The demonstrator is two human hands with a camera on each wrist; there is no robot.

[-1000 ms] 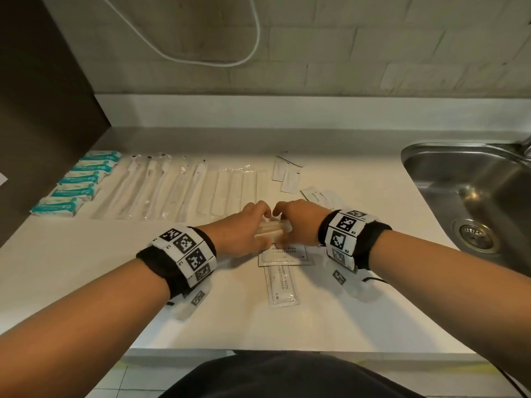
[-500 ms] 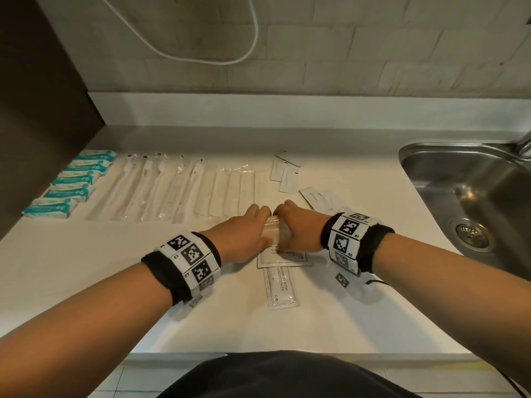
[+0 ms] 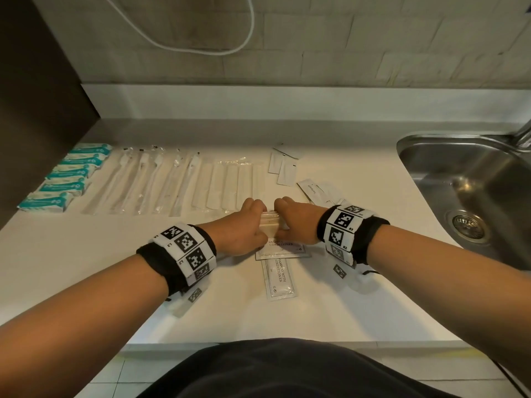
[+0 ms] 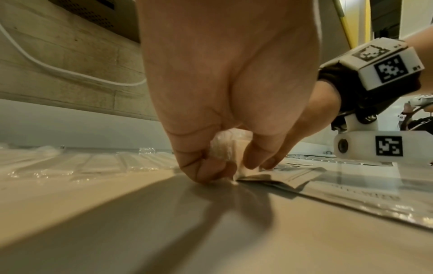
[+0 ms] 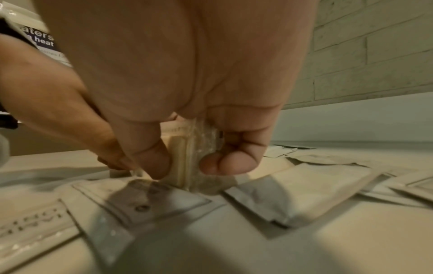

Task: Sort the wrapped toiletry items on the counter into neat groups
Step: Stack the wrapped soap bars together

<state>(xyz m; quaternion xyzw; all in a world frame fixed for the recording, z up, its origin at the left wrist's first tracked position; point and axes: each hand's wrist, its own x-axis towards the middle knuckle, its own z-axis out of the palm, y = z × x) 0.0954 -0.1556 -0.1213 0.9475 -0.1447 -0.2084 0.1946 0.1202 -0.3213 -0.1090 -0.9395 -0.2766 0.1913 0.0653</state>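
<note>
A small stack of clear-wrapped combs (image 3: 270,225) is pinched at either end by the left hand (image 3: 240,232) and right hand (image 3: 297,225), just above the shampoo sachets (image 3: 280,275). Squaring appears underway; next, placement beside the comb row (image 3: 230,185) on the desk (image 3: 86,262) seems called for.

Matt pale counter (image 3: 86,268), shiny steel sink (image 3: 474,173), crinkly clear plastic wrappers (image 3: 161,185), glossy sachets (image 3: 279,278).

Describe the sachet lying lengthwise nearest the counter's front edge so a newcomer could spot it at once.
Start at the steel sink on the right and move left across the white counter to the two hands. Just nearer the viewer lies the sachet, flat and untouched. Unlike its neighbour, the sachet under the hands, it lies lengthwise toward the front edge, its print running sideways.
</note>
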